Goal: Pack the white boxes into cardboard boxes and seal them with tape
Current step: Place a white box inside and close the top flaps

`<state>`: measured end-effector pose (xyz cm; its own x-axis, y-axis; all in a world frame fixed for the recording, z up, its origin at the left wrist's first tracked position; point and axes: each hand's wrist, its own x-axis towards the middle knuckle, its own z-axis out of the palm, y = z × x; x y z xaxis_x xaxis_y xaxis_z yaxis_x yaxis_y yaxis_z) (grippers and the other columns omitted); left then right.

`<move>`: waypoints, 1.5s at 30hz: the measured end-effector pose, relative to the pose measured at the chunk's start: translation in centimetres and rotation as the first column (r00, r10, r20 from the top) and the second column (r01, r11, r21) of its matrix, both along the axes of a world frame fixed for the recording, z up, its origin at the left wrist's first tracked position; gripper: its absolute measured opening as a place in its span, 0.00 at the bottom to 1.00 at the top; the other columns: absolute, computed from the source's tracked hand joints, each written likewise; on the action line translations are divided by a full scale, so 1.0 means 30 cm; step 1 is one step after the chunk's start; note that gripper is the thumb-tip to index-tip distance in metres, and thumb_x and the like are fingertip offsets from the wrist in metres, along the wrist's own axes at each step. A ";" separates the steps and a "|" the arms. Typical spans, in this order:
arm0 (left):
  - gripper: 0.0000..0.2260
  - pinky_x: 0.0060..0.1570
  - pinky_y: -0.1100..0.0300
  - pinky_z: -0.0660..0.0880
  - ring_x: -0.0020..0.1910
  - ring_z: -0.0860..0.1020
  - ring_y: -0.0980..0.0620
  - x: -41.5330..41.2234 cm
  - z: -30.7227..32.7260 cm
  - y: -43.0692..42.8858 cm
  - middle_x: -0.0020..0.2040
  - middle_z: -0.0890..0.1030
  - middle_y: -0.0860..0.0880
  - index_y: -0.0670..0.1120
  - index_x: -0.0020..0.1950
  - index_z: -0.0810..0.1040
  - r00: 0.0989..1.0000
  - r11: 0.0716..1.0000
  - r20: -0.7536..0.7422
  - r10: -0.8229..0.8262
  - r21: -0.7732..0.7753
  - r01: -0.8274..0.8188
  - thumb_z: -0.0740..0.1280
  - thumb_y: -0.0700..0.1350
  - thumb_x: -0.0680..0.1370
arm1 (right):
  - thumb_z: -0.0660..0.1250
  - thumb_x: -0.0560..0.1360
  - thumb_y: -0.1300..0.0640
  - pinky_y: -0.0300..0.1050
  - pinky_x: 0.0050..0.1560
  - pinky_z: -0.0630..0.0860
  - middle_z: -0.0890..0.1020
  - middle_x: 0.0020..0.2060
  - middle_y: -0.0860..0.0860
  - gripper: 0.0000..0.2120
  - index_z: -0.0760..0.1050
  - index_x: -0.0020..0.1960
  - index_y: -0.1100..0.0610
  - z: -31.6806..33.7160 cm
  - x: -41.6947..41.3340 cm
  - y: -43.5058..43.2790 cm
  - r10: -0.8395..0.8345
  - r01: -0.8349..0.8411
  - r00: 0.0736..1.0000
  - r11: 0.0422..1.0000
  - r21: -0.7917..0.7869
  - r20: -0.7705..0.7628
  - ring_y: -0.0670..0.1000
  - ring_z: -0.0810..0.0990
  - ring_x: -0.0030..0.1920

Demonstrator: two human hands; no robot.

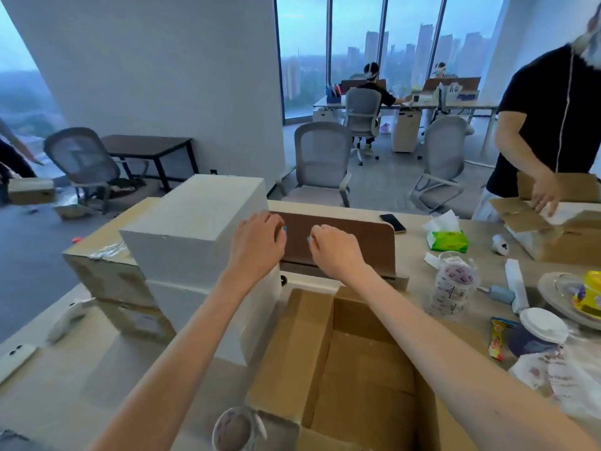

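Both hands are out over the open cardboard box [357,369], which sits nearest the camera with its flaps up and nothing visible inside. Left hand [257,242] is at the right face of the top white box [195,229], fingers bent round its far edge; the angle is poor, so can't tell if it's actually gripping or just resting there. Right hand [335,252] is just beside it, in front of the brown divider panel [357,245], fingers curled in, nothing in it. The top white box is stacked on a second white box [201,307], both just left of the open carton. Two sealed cardboard boxes [107,278] are stacked further left. Tape roll [237,431] stands at the carton's near-left corner; bagged tape rolls [455,284] lie to the right. Phone [392,222] and tissue pack [447,239] sit behind the divider. Another person's hand [546,196] rests on cardboard at far right.
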<state>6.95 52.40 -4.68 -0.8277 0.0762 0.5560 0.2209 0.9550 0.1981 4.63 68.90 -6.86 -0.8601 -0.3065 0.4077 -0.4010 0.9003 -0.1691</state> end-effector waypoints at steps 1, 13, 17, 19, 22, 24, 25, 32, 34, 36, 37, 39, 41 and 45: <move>0.11 0.56 0.56 0.69 0.53 0.76 0.51 0.007 0.032 -0.031 0.57 0.78 0.49 0.47 0.57 0.78 1.000 1.000 -0.024 0.018 -0.005 -0.018 0.60 0.47 0.80 | 0.54 0.82 0.52 0.46 0.39 0.70 0.79 0.46 0.52 0.14 0.75 0.53 0.57 0.035 0.001 -0.039 0.005 -0.005 1.000 1.000 -0.001 -0.005 0.54 0.79 0.44; 0.12 0.55 0.54 0.69 0.54 0.76 0.49 -0.071 0.168 -0.545 0.57 0.79 0.48 0.47 0.56 0.79 0.996 0.999 -0.071 0.044 0.005 -0.044 0.58 0.48 0.80 | 0.53 0.82 0.52 0.46 0.38 0.71 0.81 0.44 0.54 0.13 0.74 0.50 0.57 0.185 -0.048 -0.506 -0.061 0.061 0.997 0.998 -0.015 -0.047 0.54 0.79 0.40; 0.12 0.54 0.55 0.69 0.56 0.75 0.48 -0.113 0.149 -0.704 0.58 0.78 0.47 0.46 0.58 0.78 0.999 0.999 -0.032 0.031 0.024 -0.030 0.59 0.47 0.80 | 0.53 0.82 0.51 0.44 0.39 0.69 0.80 0.49 0.54 0.14 0.72 0.57 0.58 0.159 -0.053 -0.621 -0.144 0.144 0.989 0.990 -0.003 -0.021 0.54 0.79 0.43; 0.12 0.53 0.54 0.69 0.57 0.75 0.47 -0.137 0.127 -0.771 0.59 0.77 0.47 0.46 0.59 0.78 1.000 0.999 0.005 0.025 0.030 -0.025 0.59 0.48 0.80 | 0.53 0.82 0.49 0.47 0.42 0.70 0.79 0.54 0.56 0.18 0.68 0.64 0.60 0.138 -0.060 -0.659 -0.215 0.218 0.975 0.975 -0.046 0.061 0.57 0.80 0.49; 0.14 0.56 0.52 0.70 0.60 0.73 0.45 -0.176 0.083 -0.861 0.62 0.75 0.45 0.45 0.61 0.76 0.996 0.999 0.088 0.022 0.046 -0.026 0.60 0.49 0.80 | 0.54 0.81 0.45 0.50 0.47 0.70 0.77 0.59 0.59 0.26 0.60 0.72 0.61 0.108 -0.072 -0.703 -0.274 0.309 0.930 0.944 -0.117 0.244 0.61 0.78 0.56; 0.15 0.57 0.50 0.70 0.62 0.72 0.44 -0.194 0.046 -0.911 0.64 0.73 0.44 0.45 0.63 0.75 0.987 0.998 0.155 0.031 0.047 -0.039 0.61 0.50 0.80 | 0.56 0.80 0.43 0.50 0.51 0.70 0.76 0.61 0.59 0.29 0.57 0.73 0.61 0.080 -0.092 -0.725 -0.250 0.359 0.883 0.905 -0.228 0.396 0.62 0.76 0.59; 0.16 0.58 0.50 0.70 0.63 0.71 0.43 -0.200 0.029 -0.931 0.65 0.72 0.43 0.45 0.64 0.74 0.982 0.997 0.185 0.035 0.055 -0.046 0.60 0.51 0.80 | 0.57 0.79 0.42 0.51 0.54 0.71 0.75 0.63 0.59 0.30 0.58 0.73 0.61 0.069 -0.105 -0.734 -0.214 0.383 0.861 0.870 -0.310 0.461 0.62 0.76 0.60; 0.25 0.60 0.48 0.70 0.63 0.72 0.40 -0.229 -0.017 -0.996 0.69 0.70 0.42 0.46 0.73 0.61 0.897 0.906 0.418 -0.141 0.420 -0.053 0.60 0.57 0.80 | 0.69 0.70 0.44 0.42 0.44 0.75 0.81 0.54 0.52 0.28 0.70 0.64 0.58 0.028 -0.149 -0.751 0.169 0.502 0.773 0.426 -0.753 0.611 0.49 0.80 0.51; 0.27 0.60 0.47 0.71 0.63 0.72 0.40 -0.245 -0.020 -1.013 0.70 0.70 0.41 0.46 0.74 0.59 0.883 0.866 0.431 -0.188 0.496 -0.058 0.61 0.57 0.80 | 0.69 0.72 0.47 0.41 0.38 0.75 0.83 0.49 0.51 0.23 0.72 0.64 0.57 0.028 -0.131 -0.747 0.292 0.538 0.732 0.308 -0.785 0.616 0.50 0.82 0.46; 0.29 0.59 0.50 0.71 0.64 0.72 0.41 -0.256 -0.018 -1.028 0.70 0.70 0.41 0.46 0.75 0.59 0.867 0.821 0.443 -0.226 0.567 -0.076 0.63 0.57 0.79 | 0.67 0.74 0.48 0.41 0.36 0.77 0.83 0.43 0.51 0.18 0.74 0.61 0.54 0.028 -0.110 -0.744 0.406 0.580 0.682 0.208 -0.788 0.609 0.50 0.82 0.39; 0.30 0.57 0.51 0.72 0.63 0.73 0.42 -0.261 -0.019 -1.034 0.70 0.71 0.42 0.46 0.75 0.59 0.858 0.785 0.445 -0.259 0.614 -0.082 0.64 0.57 0.79 | 0.67 0.75 0.48 0.42 0.37 0.77 0.83 0.42 0.51 0.17 0.74 0.62 0.53 0.024 -0.106 -0.745 0.421 0.595 0.677 0.168 -0.786 0.603 0.50 0.81 0.38; 0.28 0.50 0.54 0.73 0.57 0.76 0.47 -0.256 -0.021 -1.037 0.66 0.73 0.46 0.46 0.74 0.62 0.832 0.673 0.428 -0.352 0.734 -0.093 0.65 0.55 0.78 | 0.67 0.75 0.51 0.41 0.36 0.77 0.83 0.42 0.51 0.18 0.73 0.63 0.54 0.025 -0.094 -0.752 0.435 0.584 0.693 0.129 -0.802 0.575 0.49 0.82 0.36; 0.27 0.46 0.56 0.75 0.54 0.77 0.49 -0.249 -0.026 -1.029 0.62 0.75 0.48 0.46 0.73 0.63 0.814 0.547 0.395 -0.427 0.829 -0.115 0.67 0.53 0.78 | 0.68 0.74 0.54 0.39 0.33 0.77 0.83 0.43 0.52 0.20 0.72 0.66 0.56 0.026 -0.091 -0.765 0.441 0.552 0.722 0.099 -0.828 0.533 0.49 0.82 0.36; 0.27 0.50 0.50 0.78 0.55 0.78 0.46 -0.246 -0.037 -1.016 0.62 0.76 0.46 0.46 0.73 0.64 0.824 0.428 0.339 -0.454 0.894 -0.132 0.69 0.49 0.77 | 0.66 0.75 0.60 0.39 0.30 0.76 0.83 0.42 0.52 0.16 0.73 0.63 0.55 0.023 -0.071 -0.776 0.431 0.533 0.752 0.047 -0.845 0.499 0.49 0.82 0.35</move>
